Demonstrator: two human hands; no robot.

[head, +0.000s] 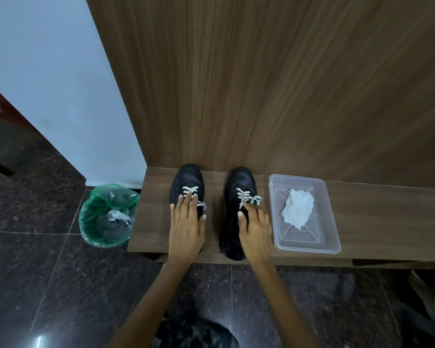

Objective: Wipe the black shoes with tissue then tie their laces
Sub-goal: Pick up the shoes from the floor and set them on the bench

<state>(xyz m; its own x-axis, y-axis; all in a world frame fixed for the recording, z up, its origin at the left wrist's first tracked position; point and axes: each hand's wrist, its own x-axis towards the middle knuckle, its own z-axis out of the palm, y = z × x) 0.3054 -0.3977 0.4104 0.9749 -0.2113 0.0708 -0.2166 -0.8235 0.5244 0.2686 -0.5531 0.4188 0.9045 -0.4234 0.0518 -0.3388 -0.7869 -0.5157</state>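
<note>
Two bare hands reach from the bottom of the head view over a low brown wood-grain shelf (387,222). Left hand (186,231) lies flat on the rear of the left black lace-up shoe (186,182), fingers straight and spread, tips touching its white laces (191,194). Right hand (255,232) rests on the right black lace-up shoe (239,187), fingers loosely bent, tips at the lower end of its pale laces (246,197); cannot tell if it pinches a lace. Both shoes stand side by side on the shelf, toes pointing at the brown wood-grain back panel (274,84), a gap of bare shelf between them. No brand or writing readable on either shoe.

Just right of the right shoe sits a clear rectangular plastic tray (333,244), with a crumpled white tissue (298,207) lying in it. Left of the shelf, on the dark speckled tile floor (35,272), stands a small bin lined with a green plastic bag (91,217), with crumpled waste inside. Beyond it, a pale blue wall (48,71).
</note>
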